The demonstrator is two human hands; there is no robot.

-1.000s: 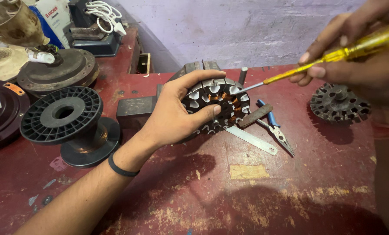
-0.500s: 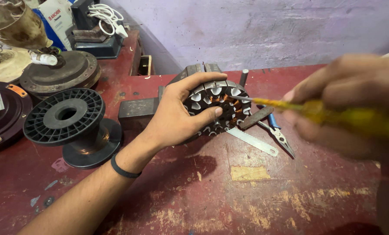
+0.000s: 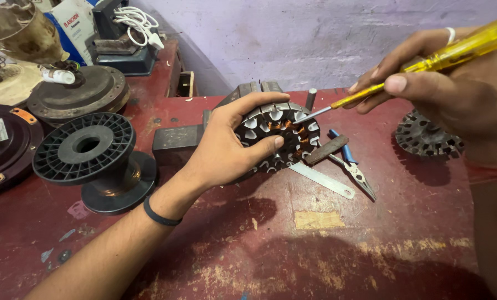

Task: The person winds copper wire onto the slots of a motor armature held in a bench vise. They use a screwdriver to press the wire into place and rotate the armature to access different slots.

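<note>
The left hand [image 3: 223, 153] has its grip clenched on a round motor stator [image 3: 279, 136] with copper windings, thumb across the face and fingers curled over the top rim, holding it tilted just above the worn red surface [image 3: 326, 244] near its far edge. The right hand [image 3: 454, 94] grasps a yellow-handled screwdriver [image 3: 426, 64] between thumb and fingertips, and the metal tip touches the stator's upper right slots. Just right of the stator lie blue-handled pliers [image 3: 351, 164], a flat metal strip [image 3: 322, 180] and a short dark bar [image 3: 326, 150]. A second stator [image 3: 426, 139] rests further right, below the right hand. To the left stands a black plastic spool [image 3: 90, 150], with a round fan motor housing [image 3: 79, 91] behind it.
</note>
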